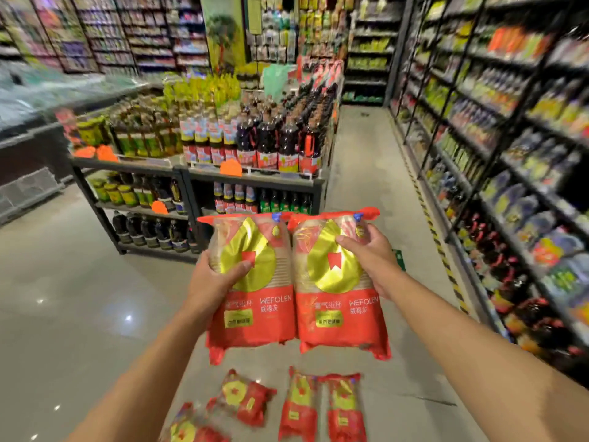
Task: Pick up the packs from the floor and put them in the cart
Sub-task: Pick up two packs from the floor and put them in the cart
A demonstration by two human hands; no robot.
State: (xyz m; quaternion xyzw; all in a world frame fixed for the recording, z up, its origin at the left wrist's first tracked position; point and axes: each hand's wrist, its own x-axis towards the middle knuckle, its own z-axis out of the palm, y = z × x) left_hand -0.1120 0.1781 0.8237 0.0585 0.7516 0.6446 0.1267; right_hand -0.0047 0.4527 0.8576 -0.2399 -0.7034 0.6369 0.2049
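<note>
2 packs (296, 282) held above tiled floor (79, 298).

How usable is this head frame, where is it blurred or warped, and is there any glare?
Head view: the two held packs are sharp, print legible; the packs on the floor and the right shelves are smeared by motion blur; wide-angle distortion bends the shelf lines; ceiling-light glare spots the floor at left.

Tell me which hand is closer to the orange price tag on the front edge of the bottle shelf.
Left. The left hand grips its pack almost directly below the orange price tag. The right hand holds the other pack farther to the right.
</note>
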